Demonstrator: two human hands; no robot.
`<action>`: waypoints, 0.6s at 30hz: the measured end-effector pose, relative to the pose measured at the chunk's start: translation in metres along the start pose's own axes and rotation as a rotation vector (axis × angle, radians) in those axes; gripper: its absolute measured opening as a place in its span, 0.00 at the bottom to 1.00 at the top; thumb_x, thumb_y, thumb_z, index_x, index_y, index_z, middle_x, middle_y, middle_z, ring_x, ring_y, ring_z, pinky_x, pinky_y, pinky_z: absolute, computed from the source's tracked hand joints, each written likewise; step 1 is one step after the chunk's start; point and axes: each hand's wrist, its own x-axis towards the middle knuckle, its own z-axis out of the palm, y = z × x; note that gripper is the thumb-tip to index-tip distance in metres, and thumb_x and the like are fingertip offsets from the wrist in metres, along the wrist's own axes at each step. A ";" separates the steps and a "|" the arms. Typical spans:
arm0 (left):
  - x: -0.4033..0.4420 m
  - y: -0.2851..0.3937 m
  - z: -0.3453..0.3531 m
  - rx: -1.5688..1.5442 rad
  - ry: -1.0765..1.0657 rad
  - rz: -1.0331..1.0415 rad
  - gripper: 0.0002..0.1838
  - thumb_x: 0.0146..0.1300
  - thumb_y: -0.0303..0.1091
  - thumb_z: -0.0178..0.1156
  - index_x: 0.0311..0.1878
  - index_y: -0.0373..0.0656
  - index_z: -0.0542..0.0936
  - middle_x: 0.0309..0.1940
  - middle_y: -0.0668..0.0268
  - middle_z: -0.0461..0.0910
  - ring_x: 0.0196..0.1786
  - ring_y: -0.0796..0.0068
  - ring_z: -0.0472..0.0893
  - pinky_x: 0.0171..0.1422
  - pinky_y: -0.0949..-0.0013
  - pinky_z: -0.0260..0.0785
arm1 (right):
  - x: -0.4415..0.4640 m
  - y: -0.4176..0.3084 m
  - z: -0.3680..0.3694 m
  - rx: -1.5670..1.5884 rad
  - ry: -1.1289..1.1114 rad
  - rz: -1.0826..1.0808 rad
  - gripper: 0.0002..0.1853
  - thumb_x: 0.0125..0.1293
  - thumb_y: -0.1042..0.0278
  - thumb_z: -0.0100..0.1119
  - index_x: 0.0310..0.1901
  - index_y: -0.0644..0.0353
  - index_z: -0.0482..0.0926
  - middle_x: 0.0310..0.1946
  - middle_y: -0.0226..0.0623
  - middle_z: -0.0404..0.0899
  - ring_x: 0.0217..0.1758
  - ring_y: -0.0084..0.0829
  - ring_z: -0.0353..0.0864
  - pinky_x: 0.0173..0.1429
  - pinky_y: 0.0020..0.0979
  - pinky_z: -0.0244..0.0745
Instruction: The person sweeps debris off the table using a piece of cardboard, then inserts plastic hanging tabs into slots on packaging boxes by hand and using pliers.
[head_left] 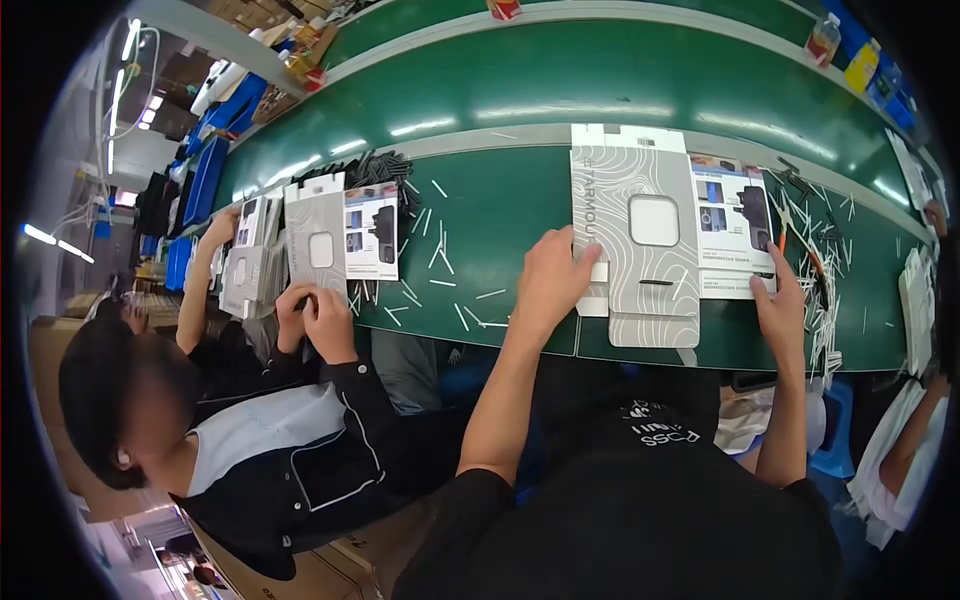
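In front of me on the green table lies a flattened packaging box (640, 180), grey with white contour lines and a rounded square cutout. Its right part is a white panel (735, 225) printed with product pictures. My left hand (555, 280) is closed on the left edge, thumb over the top. At the right edge, my right hand (782, 310) grips the white panel between thumb and fingers. A short black strip (655, 283) lies on the grey face below the cutout. Whether several flat boxes are stacked here is hard to tell.
Thin white strips (825, 310) and dark ones lie scattered right of my right hand, with an orange-handled tool (783, 228). At left a co-worker handles similar flat boxes (318, 225) beside a pile of black pieces (375, 170). Bottles (823, 42) stand on the far shelf.
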 end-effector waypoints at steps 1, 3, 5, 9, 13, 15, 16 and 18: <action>0.000 0.000 -0.002 0.018 -0.028 -0.004 0.16 0.64 0.40 0.61 0.42 0.34 0.80 0.31 0.54 0.80 0.33 0.54 0.77 0.41 0.59 0.70 | 0.000 -0.004 -0.002 -0.021 -0.008 0.000 0.27 0.65 0.73 0.57 0.66 0.69 0.71 0.62 0.51 0.77 0.59 0.47 0.79 0.64 0.36 0.72; 0.001 0.000 -0.003 0.053 -0.095 0.004 0.16 0.65 0.41 0.60 0.45 0.36 0.81 0.31 0.55 0.81 0.33 0.54 0.77 0.40 0.58 0.70 | -0.001 -0.009 -0.007 -0.065 -0.007 0.013 0.27 0.65 0.74 0.57 0.66 0.69 0.71 0.61 0.51 0.77 0.59 0.47 0.79 0.64 0.36 0.72; 0.001 0.002 -0.003 0.075 -0.116 0.013 0.16 0.66 0.41 0.59 0.47 0.37 0.81 0.31 0.55 0.81 0.32 0.53 0.78 0.40 0.58 0.70 | -0.001 -0.009 -0.009 -0.081 0.000 0.009 0.26 0.65 0.75 0.57 0.66 0.70 0.71 0.61 0.51 0.77 0.59 0.47 0.79 0.64 0.36 0.72; -0.006 0.006 -0.002 0.077 -0.117 -0.018 0.16 0.69 0.44 0.54 0.42 0.38 0.78 0.31 0.52 0.83 0.34 0.44 0.80 0.40 0.52 0.72 | -0.003 0.002 -0.007 -0.075 0.011 -0.062 0.25 0.65 0.75 0.57 0.64 0.70 0.72 0.60 0.52 0.78 0.58 0.48 0.80 0.63 0.36 0.73; -0.010 -0.003 0.007 0.064 -0.033 0.002 0.16 0.69 0.44 0.56 0.50 0.44 0.83 0.25 0.61 0.81 0.27 0.55 0.78 0.34 0.59 0.70 | -0.004 -0.006 -0.013 -0.167 -0.003 -0.062 0.23 0.64 0.75 0.58 0.61 0.70 0.75 0.59 0.51 0.79 0.57 0.47 0.80 0.61 0.36 0.74; -0.012 -0.006 0.006 0.051 -0.033 0.000 0.17 0.68 0.44 0.57 0.51 0.42 0.83 0.25 0.61 0.81 0.27 0.55 0.78 0.34 0.60 0.70 | -0.002 -0.016 -0.018 -0.204 -0.016 -0.066 0.22 0.64 0.75 0.58 0.60 0.69 0.76 0.58 0.51 0.80 0.57 0.46 0.81 0.61 0.36 0.74; -0.013 -0.007 0.006 0.026 -0.016 0.006 0.17 0.68 0.43 0.58 0.51 0.41 0.83 0.25 0.60 0.81 0.27 0.56 0.78 0.35 0.60 0.70 | -0.002 -0.023 -0.020 -0.263 -0.008 -0.073 0.21 0.64 0.75 0.59 0.59 0.69 0.77 0.57 0.50 0.80 0.56 0.46 0.81 0.60 0.36 0.74; -0.014 -0.008 0.004 -0.028 0.019 0.022 0.17 0.67 0.41 0.59 0.51 0.38 0.82 0.26 0.60 0.81 0.26 0.57 0.78 0.35 0.61 0.71 | -0.002 -0.041 -0.025 -0.386 0.014 -0.088 0.19 0.64 0.75 0.59 0.56 0.69 0.79 0.55 0.49 0.81 0.54 0.45 0.81 0.59 0.36 0.75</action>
